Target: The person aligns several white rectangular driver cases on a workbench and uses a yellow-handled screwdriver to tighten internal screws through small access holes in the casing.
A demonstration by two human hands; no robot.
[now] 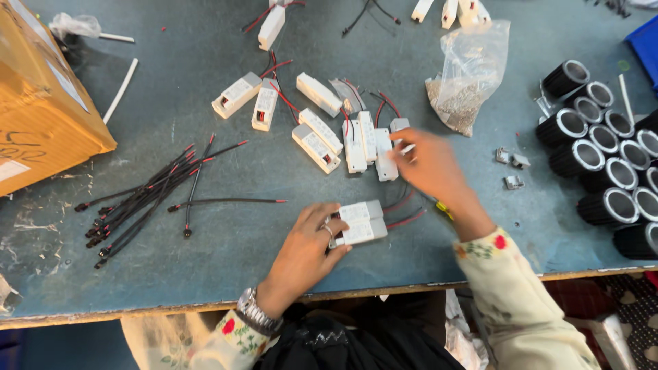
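Wires (pixel 137 199), black with red tips, lie loose in a bundle well left of the grip, none joined to a box as far as can be seen. Nearer, the left hand (pixel 305 250) lies flat, fingers pressing two stacked white boxes (pixel 361 223) onto the table (pixel 226 144), their red and black leads trailing right. Beyond that grip, more white boxes (pixel 319 133) wait scattered. Right hand (pixel 428 164) stretches forward, wrist bent, fingertips closing on one white box (pixel 386 161) in that cluster. Farther right stand black cylinders (pixel 603 164).
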